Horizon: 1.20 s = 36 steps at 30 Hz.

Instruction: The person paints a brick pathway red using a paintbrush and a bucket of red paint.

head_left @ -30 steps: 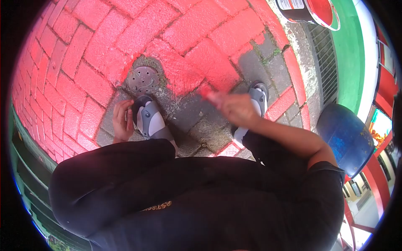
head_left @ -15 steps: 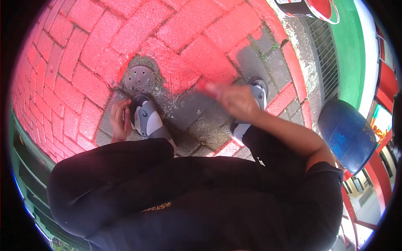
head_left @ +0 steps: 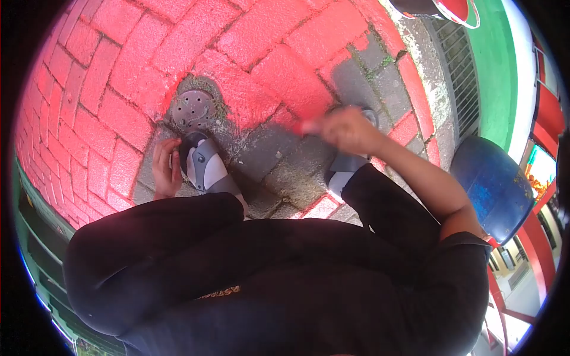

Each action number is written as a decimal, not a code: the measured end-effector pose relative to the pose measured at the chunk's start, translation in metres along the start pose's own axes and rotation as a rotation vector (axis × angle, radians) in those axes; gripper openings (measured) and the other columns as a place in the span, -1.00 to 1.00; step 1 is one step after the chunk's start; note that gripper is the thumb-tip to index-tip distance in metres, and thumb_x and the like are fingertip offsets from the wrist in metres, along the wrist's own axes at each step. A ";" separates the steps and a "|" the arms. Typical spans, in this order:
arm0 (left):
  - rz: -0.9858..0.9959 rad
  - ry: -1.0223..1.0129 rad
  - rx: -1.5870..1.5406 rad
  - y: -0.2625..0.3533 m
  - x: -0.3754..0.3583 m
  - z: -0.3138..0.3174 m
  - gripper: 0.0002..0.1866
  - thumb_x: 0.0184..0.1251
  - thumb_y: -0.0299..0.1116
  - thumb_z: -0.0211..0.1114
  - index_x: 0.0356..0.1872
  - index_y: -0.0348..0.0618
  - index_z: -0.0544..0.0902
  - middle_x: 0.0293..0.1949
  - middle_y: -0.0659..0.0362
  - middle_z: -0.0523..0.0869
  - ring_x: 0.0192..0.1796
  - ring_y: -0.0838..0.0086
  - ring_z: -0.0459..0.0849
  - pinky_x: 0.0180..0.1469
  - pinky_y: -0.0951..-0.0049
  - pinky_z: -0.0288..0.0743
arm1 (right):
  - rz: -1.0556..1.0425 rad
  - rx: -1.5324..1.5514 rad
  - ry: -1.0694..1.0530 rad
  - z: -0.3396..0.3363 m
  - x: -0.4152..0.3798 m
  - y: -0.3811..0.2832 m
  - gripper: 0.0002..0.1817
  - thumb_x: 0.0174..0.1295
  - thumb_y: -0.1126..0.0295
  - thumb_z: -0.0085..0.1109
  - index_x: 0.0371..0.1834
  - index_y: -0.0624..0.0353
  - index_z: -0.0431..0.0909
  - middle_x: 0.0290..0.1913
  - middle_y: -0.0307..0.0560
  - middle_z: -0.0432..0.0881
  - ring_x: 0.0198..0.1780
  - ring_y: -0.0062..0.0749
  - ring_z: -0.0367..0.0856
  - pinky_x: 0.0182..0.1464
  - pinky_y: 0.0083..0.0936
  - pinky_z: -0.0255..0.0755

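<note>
My right hand [head_left: 350, 130] is closed round a paintbrush [head_left: 307, 127], blurred by motion, whose red tip is at the border between red-painted bricks [head_left: 291, 77] and bare grey bricks [head_left: 267, 155]. Beside my left shoe [head_left: 205, 161], my left hand [head_left: 166, 167] hangs with its fingers loosely curved and a gap at the thumb; nothing shows in it. A round drain cover [head_left: 193, 110] with holes lies in front of that shoe. The right shoe is partly hidden behind my right hand.
At the top right stands a bucket [head_left: 454, 8] with red paint inside, cut off by the frame. A metal grating [head_left: 460, 80] runs beside the green surface [head_left: 497, 71]. The blue plastic container [head_left: 493, 190] is right of my right arm. Green steps or rails line the left edge.
My right hand has moved slightly right and toward the top of the view, with the brush in it. My left hand has shifted slightly left.
</note>
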<state>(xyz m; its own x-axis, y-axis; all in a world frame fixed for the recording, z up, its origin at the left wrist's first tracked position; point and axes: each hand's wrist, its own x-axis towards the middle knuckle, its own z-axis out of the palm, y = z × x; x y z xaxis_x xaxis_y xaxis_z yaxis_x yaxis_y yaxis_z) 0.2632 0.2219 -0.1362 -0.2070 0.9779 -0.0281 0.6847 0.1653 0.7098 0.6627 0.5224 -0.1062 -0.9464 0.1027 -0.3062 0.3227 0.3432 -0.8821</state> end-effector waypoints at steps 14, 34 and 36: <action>-0.054 0.004 -0.029 -0.005 -0.006 0.002 -0.77 0.53 -0.57 0.10 0.07 -0.31 0.65 0.02 -0.11 0.71 0.11 -0.01 0.69 0.20 0.16 0.52 | -0.119 0.280 0.156 0.037 0.014 -0.031 -0.91 0.27 0.40 0.27 -0.33 0.15 0.70 -0.28 -0.15 0.79 -0.34 -0.24 0.76 -0.19 -0.35 0.62; 0.001 -0.012 -0.011 -0.005 -0.009 0.001 -0.77 0.49 -0.61 0.10 0.06 -0.35 0.62 -0.01 -0.13 0.69 0.05 -0.05 0.67 0.15 0.12 0.53 | 0.475 0.151 1.017 -0.113 -0.013 0.077 -0.94 0.20 0.55 0.26 -0.42 0.18 0.63 -0.34 -0.08 0.80 -0.40 -0.39 0.75 -0.40 -0.46 0.58; 0.016 0.000 -0.019 -0.002 -0.007 0.002 -0.77 0.49 -0.61 0.09 0.07 -0.35 0.62 -0.01 -0.13 0.69 0.05 -0.05 0.67 0.14 0.12 0.53 | 0.244 -0.244 1.003 -0.107 -0.012 0.077 -0.98 0.16 0.53 0.28 -0.40 0.18 0.64 -0.33 -0.07 0.80 -0.37 -0.31 0.77 -0.37 -0.42 0.59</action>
<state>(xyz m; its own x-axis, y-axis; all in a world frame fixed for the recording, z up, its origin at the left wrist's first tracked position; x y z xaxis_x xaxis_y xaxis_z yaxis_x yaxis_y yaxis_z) 0.2640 0.2148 -0.1388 -0.1965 0.9804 -0.0163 0.6749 0.1473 0.7231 0.6971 0.6472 -0.1323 -0.4716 0.8792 0.0683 0.5991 0.3763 -0.7067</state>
